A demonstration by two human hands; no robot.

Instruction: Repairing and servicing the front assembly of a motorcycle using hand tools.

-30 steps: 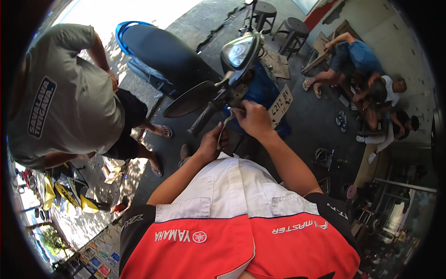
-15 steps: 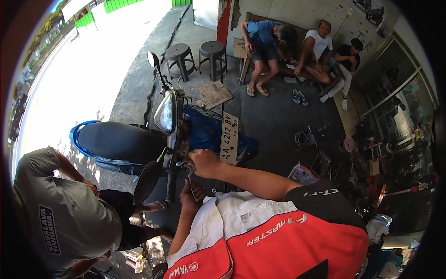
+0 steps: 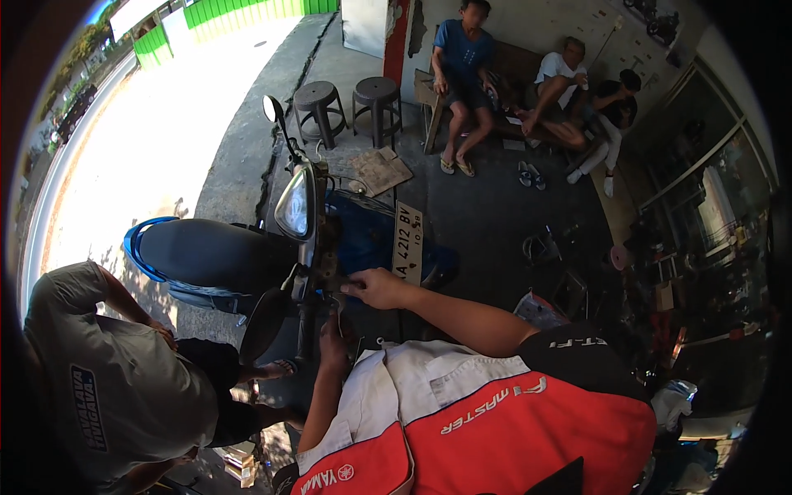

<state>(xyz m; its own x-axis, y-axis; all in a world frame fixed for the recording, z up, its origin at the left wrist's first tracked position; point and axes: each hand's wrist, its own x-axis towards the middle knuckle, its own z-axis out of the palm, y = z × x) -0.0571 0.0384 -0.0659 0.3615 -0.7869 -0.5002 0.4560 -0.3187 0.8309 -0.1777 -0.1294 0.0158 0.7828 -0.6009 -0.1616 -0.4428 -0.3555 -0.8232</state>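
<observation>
A blue scooter (image 3: 359, 247) with a black seat (image 3: 214, 256) stands in front of me, its headlight (image 3: 293, 210) and plate (image 3: 408, 243) showing. My left hand (image 3: 334, 338) is closed on a silver brake lever (image 3: 338, 307) below the handlebar's right-hand side, beside the black grip (image 3: 304, 330). My right hand (image 3: 375, 287) has its fingers closed at the lever's mount (image 3: 328, 282); what they hold, if anything, is too small to make out. A black mirror (image 3: 264, 326) juts beside the handlebar.
A person in a grey shirt (image 3: 124, 388) stands close at my left. Three people sit on a wooden bench (image 3: 429, 95) along the wall. Two stools (image 3: 318, 95), cardboard (image 3: 379, 169) and sandals (image 3: 532, 175) are on the floor; glass cabinets (image 3: 709, 190) stand at the right.
My view has turned right since a second ago. My right hand has shifted slightly right since half a second ago. The person in blue on the bench now sits more upright.
</observation>
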